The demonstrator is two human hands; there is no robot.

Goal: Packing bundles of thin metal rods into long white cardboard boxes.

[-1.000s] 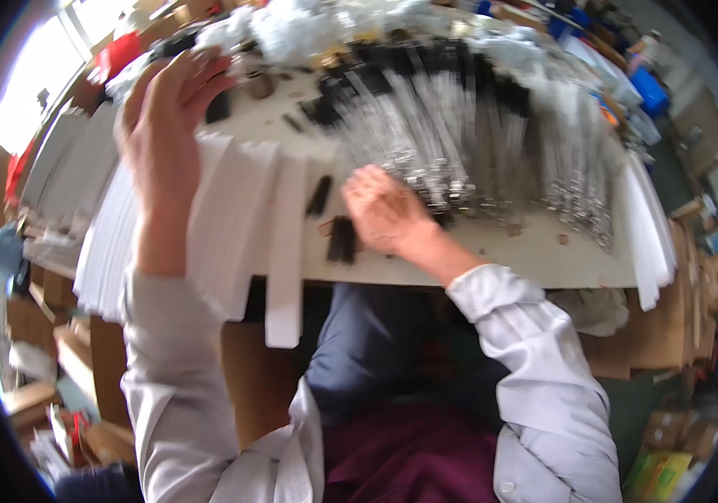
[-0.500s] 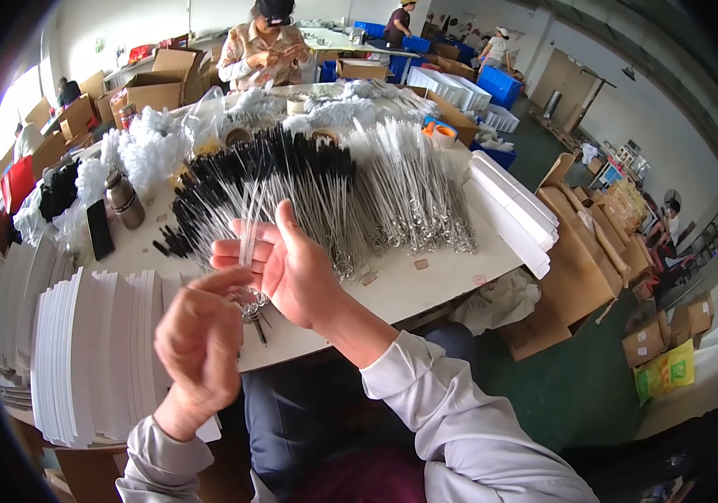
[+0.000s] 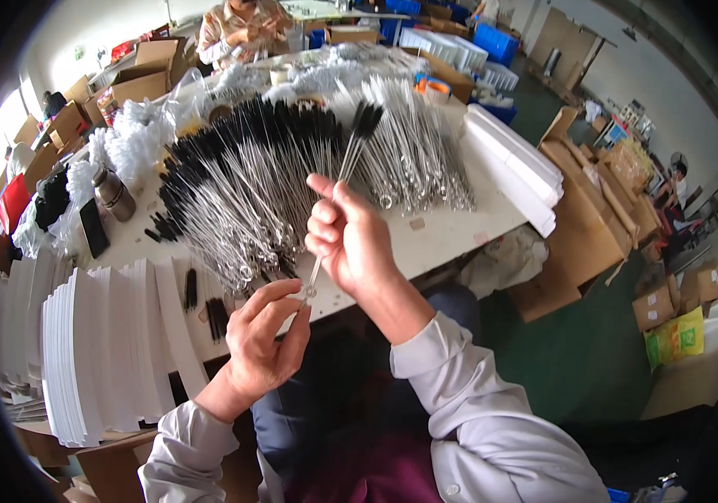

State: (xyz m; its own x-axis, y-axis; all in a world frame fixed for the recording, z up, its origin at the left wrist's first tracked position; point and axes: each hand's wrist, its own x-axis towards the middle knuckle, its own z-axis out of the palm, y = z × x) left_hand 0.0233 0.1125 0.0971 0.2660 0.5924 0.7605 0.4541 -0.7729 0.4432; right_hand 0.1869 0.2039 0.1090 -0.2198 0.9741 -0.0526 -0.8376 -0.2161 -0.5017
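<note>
My right hand [image 3: 355, 243] is closed around a few thin wire brushes [image 3: 366, 121] with black bristle tips, which point up and away from me. My left hand [image 3: 262, 339] pinches the looped wire ends below it, close to the table's front edge. Just beyond both hands spreads a large pile of black-tipped wire brushes [image 3: 250, 168], loops toward me. To its right lies another pile of wire brushes with white bristles [image 3: 418, 151]. Small black brushes [image 3: 217, 318] rest on the table left of my left hand.
Stacks of white folded card [image 3: 103, 344] fill the near left, and more white card strips [image 3: 514, 163] lie at the right edge. A metal flask [image 3: 114, 194] and a black phone [image 3: 93, 226] stand left. A co-worker [image 3: 241, 33] sits across the table. Cardboard boxes [image 3: 585, 218] stand at right.
Both hands have moved right. My right hand, palm open before, has closed around the wire brushes, and their black tips now show above it. The head view has shifted slightly.
</note>
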